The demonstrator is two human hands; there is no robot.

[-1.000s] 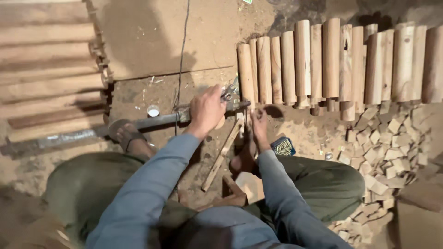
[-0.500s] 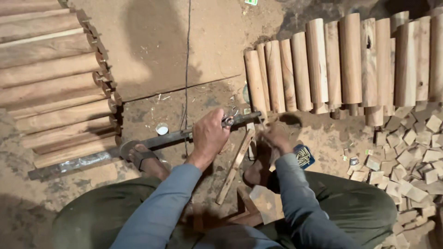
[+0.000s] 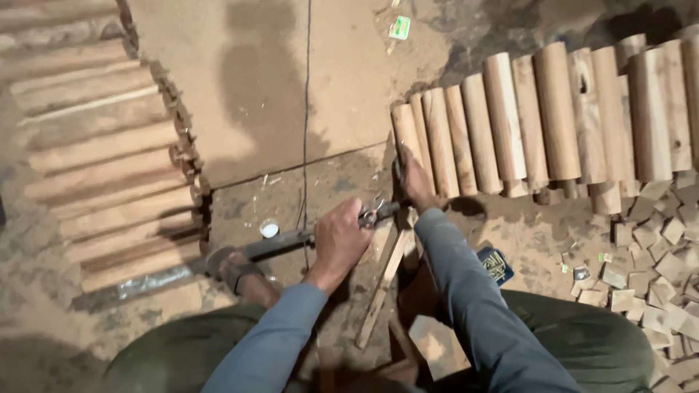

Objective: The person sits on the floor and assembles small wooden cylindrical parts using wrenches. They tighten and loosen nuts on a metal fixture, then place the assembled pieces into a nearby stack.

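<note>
My left hand is closed around a long grey metal bar that lies across the dirt floor, close to its jaw-like right end. My right hand is stretched forward and grips the near end of the leftmost round wooden cylinder in a row. A thin wooden slat lies slanted under the bar's end, between my knees. My sandalled foot rests on the bar's left part.
A row of pale wooden cylinders fills the upper right. Stacked rough wooden billets lie at left. Several small wood blocks litter the right. A flat brown board, a thin cord, a white cap and a blue packet lie nearby.
My right hand left the bar's end and the slat and reached forward to the nearest cylinder. My left hand stayed on the bar. The view shifted slightly.
</note>
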